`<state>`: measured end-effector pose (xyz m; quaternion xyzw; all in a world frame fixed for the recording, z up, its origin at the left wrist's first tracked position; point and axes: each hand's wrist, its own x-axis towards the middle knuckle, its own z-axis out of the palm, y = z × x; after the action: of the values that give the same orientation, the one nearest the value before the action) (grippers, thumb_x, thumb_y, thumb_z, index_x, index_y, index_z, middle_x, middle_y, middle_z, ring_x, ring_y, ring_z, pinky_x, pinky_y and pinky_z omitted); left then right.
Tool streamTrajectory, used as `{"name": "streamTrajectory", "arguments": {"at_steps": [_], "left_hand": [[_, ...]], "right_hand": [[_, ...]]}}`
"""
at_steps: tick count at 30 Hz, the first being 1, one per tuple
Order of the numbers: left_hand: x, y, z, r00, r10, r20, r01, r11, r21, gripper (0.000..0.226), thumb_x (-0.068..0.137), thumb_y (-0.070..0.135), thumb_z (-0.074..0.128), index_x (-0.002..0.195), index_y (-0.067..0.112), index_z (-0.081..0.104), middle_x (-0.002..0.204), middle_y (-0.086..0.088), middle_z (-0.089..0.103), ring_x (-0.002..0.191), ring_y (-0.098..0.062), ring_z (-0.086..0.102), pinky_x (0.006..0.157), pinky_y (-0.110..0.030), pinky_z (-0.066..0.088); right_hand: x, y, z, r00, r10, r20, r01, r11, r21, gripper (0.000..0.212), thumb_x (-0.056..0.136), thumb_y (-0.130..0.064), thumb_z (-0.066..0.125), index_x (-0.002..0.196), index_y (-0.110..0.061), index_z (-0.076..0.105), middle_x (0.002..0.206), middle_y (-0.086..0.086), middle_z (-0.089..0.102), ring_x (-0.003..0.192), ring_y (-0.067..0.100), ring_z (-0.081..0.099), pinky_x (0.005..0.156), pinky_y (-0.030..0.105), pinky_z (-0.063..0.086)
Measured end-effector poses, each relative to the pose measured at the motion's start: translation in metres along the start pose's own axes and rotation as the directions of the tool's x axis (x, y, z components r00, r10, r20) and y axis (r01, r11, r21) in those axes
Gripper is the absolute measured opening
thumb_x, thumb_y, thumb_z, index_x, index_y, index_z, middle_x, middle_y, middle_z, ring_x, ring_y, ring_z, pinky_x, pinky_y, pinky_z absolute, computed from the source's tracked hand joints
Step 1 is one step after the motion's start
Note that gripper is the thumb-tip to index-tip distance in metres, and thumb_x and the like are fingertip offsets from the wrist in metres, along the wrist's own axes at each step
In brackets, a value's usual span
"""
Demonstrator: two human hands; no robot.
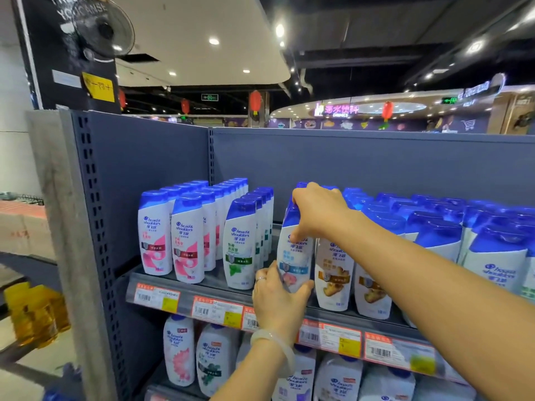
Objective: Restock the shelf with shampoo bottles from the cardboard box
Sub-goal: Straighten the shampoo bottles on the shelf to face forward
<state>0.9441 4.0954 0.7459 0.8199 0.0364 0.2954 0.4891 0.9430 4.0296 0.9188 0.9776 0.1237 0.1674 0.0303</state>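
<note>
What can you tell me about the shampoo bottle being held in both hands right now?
The held shampoo bottle is white glossy plastic with a blue flip cap and a light blue label band above a pink flower picture. It tilts slightly, cap leaning right, at the front edge of the upper shelf, beside bottles with brown labels. The right hand grips its cap and shoulder; the left hand cups its base.
</note>
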Motion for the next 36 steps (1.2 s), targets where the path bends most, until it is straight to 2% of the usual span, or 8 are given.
{"name": "streamTrajectory", "arguments": {"at_steps": [8, 14, 20, 22, 25, 28, 33, 36], "left_hand": [[-0.004, 0.002, -0.003, 1.0, 0.014, 0.006, -0.015, 1.0, 0.012, 0.059, 0.068, 0.041, 0.074, 0.119, 0.021, 0.053, 0.1, 0.007, 0.042, 0.102, -0.017, 0.052, 0.093, -0.035, 0.046], [-0.009, -0.003, -0.007, 0.997, 0.04, 0.06, -0.043, 0.998, 0.054, 0.067, 0.073, 0.043, 0.071, 0.129, 0.016, 0.046, 0.118, -0.002, 0.048, 0.113, -0.019, 0.048, 0.099, -0.03, 0.041], [-0.017, -0.004, -0.025, 0.986, 0.163, 0.015, -0.163, 0.986, -0.032, 0.09, 0.075, 0.035, 0.074, 0.145, 0.011, 0.024, 0.144, -0.007, 0.03, 0.137, -0.019, 0.025, 0.114, -0.033, 0.026], [-0.011, 0.003, -0.036, 0.964, 0.262, -0.037, -0.263, 0.965, -0.014, 0.088, 0.075, 0.028, 0.075, 0.145, 0.009, 0.023, 0.147, -0.009, 0.027, 0.138, -0.017, 0.021, 0.113, -0.029, 0.02], [0.003, 0.025, -0.049, 0.92, 0.389, -0.048, -0.386, 0.92, 0.064, 0.08, 0.078, 0.024, 0.071, 0.143, 0.008, 0.028, 0.149, -0.011, 0.028, 0.139, -0.02, 0.021, 0.11, -0.027, 0.017], [0.016, 0.052, -0.053, 0.848, 0.529, -0.005, -0.522, 0.838, 0.157, 0.068, 0.081, 0.024, 0.068, 0.139, 0.007, 0.037, 0.148, -0.012, 0.034, 0.137, -0.026, 0.028, 0.11, -0.032, 0.021], [0.035, 0.091, -0.044, 0.72, 0.679, 0.142, -0.686, 0.666, 0.293, 0.056, 0.083, 0.035, 0.064, 0.13, 0.007, 0.052, 0.136, -0.016, 0.051, 0.132, -0.037, 0.038, 0.109, -0.048, 0.028], [0.039, 0.105, -0.039, 0.7, 0.646, 0.304, -0.711, 0.59, 0.383, 0.061, 0.085, 0.045, 0.059, 0.137, 0.015, 0.046, 0.143, -0.01, 0.046, 0.137, -0.032, 0.033, 0.113, -0.047, 0.023]], "right_hand": [[0.001, -0.001, 0.002, 1.0, 0.0, -0.003, 0.0, 1.0, -0.004, 0.06, 0.069, -0.041, 0.078, 0.114, -0.016, 0.047, 0.117, 0.003, 0.058, 0.109, 0.024, 0.054, 0.092, 0.038, 0.037], [-0.001, 0.003, 0.001, 1.0, -0.009, -0.025, 0.009, 1.0, -0.012, 0.068, 0.067, -0.049, 0.076, 0.121, -0.018, 0.048, 0.122, 0.006, 0.052, 0.112, 0.026, 0.05, 0.095, 0.039, 0.036], [-0.041, 0.054, -0.03, 0.971, 0.06, -0.23, 0.019, 0.944, 0.329, 0.062, 0.081, -0.054, 0.057, 0.132, -0.019, 0.045, 0.136, 0.005, 0.044, 0.125, 0.025, 0.042, 0.103, 0.04, 0.037], [-0.066, 0.083, -0.031, 0.937, 0.127, -0.326, 0.007, 0.925, 0.38, 0.053, 0.088, -0.05, 0.048, 0.13, -0.017, 0.049, 0.136, 0.003, 0.047, 0.127, 0.022, 0.041, 0.102, 0.033, 0.034], [-0.104, 0.129, -0.027, 0.864, 0.264, -0.428, -0.052, 0.893, 0.446, 0.035, 0.096, -0.033, 0.041, 0.112, -0.008, 0.06, 0.121, 0.007, 0.058, 0.117, 0.022, 0.048, 0.085, 0.021, 0.03], [-0.132, 0.168, -0.023, 0.808, 0.388, -0.443, -0.158, 0.868, 0.472, 0.029, 0.098, -0.021, 0.041, 0.104, -0.002, 0.062, 0.111, 0.013, 0.062, 0.108, 0.028, 0.052, 0.077, 0.023, 0.029], [-0.149, 0.195, -0.009, 0.867, 0.353, -0.352, -0.249, 0.918, 0.308, 0.037, 0.092, -0.03, 0.052, 0.126, -0.015, 0.056, 0.131, 0.003, 0.057, 0.124, 0.023, 0.047, 0.102, 0.034, 0.034], [-0.148, 0.19, -0.002, 0.911, 0.267, -0.313, -0.207, 0.955, 0.213, 0.045, 0.088, -0.036, 0.057, 0.13, -0.018, 0.053, 0.135, 0.0, 0.053, 0.131, 0.023, 0.04, 0.11, 0.042, 0.029]]}}
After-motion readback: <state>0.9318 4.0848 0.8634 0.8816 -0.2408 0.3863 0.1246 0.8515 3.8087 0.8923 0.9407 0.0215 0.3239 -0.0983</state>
